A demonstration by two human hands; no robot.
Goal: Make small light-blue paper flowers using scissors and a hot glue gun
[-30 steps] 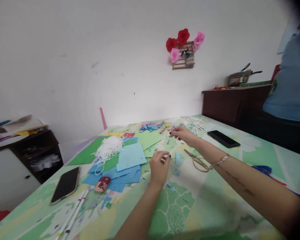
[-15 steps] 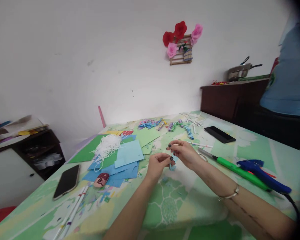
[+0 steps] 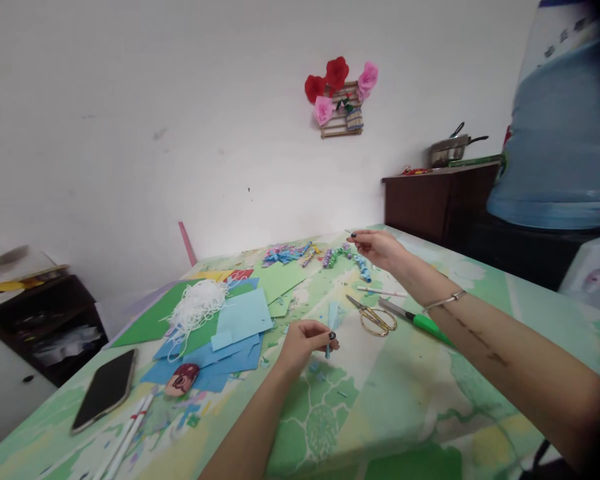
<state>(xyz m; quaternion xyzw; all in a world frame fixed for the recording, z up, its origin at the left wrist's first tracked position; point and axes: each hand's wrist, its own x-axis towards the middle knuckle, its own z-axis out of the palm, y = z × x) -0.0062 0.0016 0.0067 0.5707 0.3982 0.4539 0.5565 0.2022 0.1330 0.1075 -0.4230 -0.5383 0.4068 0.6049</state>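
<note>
Light-blue paper strip [image 3: 333, 313]: where is it now?

Just above the flower-patterned tablecloth [image 3: 395, 400], roughly on end, pinched between thumb and fingers of the left hand [image 3: 307, 343].

And the right hand [image 3: 379, 248]?

Half a second ago it was close beside the left; now it is well apart, over the far part of the table. Its fingertips look drawn together, but I cannot tell whether they hold anything. As I judge it, the left hand alone is keeping the strip in place meanwhile.

What else is around, biggest first?

Left of the hands, a green sheet [image 3: 153, 313] and a smaller light-blue sheet [image 3: 247, 309], with a heap of white string [image 3: 195, 308] on the papers. A phone [image 3: 105, 388] lies nearer the left edge.

Anything in the way?

Right of the strip, a green-handled tool [image 3: 427, 328] is partly hidden by the right forearm. Gold-handled scissors [image 3: 364, 310] lie between it and the strip, so a returning hand could brush them. Smallest are the loose blue scraps [image 3: 318, 371] below the left hand, easy to scatter.
</note>
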